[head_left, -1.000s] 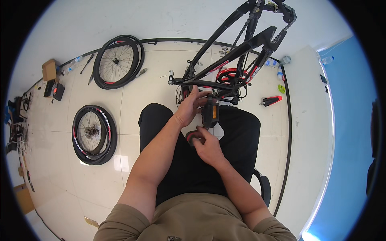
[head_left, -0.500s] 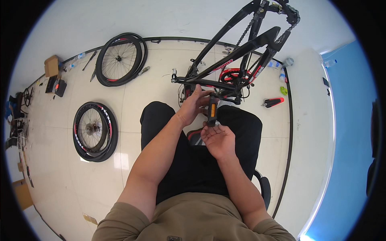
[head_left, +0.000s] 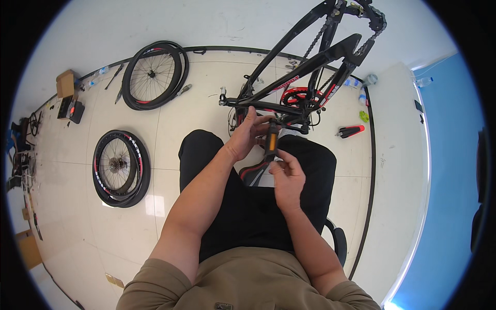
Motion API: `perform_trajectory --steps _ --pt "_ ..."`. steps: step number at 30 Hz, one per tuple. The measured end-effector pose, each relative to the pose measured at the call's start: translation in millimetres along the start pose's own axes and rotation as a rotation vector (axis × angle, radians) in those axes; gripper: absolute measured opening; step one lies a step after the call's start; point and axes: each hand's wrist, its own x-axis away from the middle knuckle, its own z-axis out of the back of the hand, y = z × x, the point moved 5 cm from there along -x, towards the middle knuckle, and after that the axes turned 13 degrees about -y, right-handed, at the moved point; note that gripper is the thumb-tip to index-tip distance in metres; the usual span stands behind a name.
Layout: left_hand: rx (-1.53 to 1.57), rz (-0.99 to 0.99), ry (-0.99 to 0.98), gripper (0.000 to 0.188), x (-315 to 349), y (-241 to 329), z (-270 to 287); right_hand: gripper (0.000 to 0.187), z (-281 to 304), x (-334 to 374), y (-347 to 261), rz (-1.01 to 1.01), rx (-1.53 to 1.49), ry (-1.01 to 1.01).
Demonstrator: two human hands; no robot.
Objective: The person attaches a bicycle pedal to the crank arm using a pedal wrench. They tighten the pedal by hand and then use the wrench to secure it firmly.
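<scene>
- Left hand: thumb apart, fingertips obscured near the pedal; grip cannot be told.
- Right hand: bent at the pedal's lower end; pinching unclear.
- Pedal: between both hands.
- Bicycle frame: top cut off.

Bright; edges bend; glare on floor.

We saw a glossy, pale tiled floor that bore one black-tyred spoked wheel near the wall, a second such wheel nearer to us, a black-and-red wedge-shaped piece over on the right, and a bright green item just beyond it.
</scene>
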Motion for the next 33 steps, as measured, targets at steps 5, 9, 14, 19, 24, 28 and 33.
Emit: perform_trajectory --steps 5,9,14,19,24,28,33 --pt "0.001 -0.014 -0.011 0.087 0 1 0 0.035 1 -2 10 0.083 0.096 -0.056" --pt "-0.004 -0.011 -0.021 0.087 0 2 -1 0.026 3 -2 15 -0.213 -0.314 0.150" --pt "0.003 0.001 -0.016 0.088 0 1 0 0.032 -15 -5 29 -0.611 -1.011 -0.134" --pt "-0.009 -0.014 -0.026 0.088 -1 0 0 0.026 -14 -14 42 -0.542 -1.101 -0.125" --pt "0.023 -0.033 -0.031 0.092 -1 -1 2 0.018 -5 -17 34 -0.419 -0.691 -0.013" --pt "0.011 -0.038 -0.039 0.092 0 1 -3 0.019 -4 -12 21 -0.198 -0.303 0.121" --pt "-0.021 -0.022 -0.020 0.090 0 2 -3 0.042 -14 1 0 0.190 0.223 0.061"
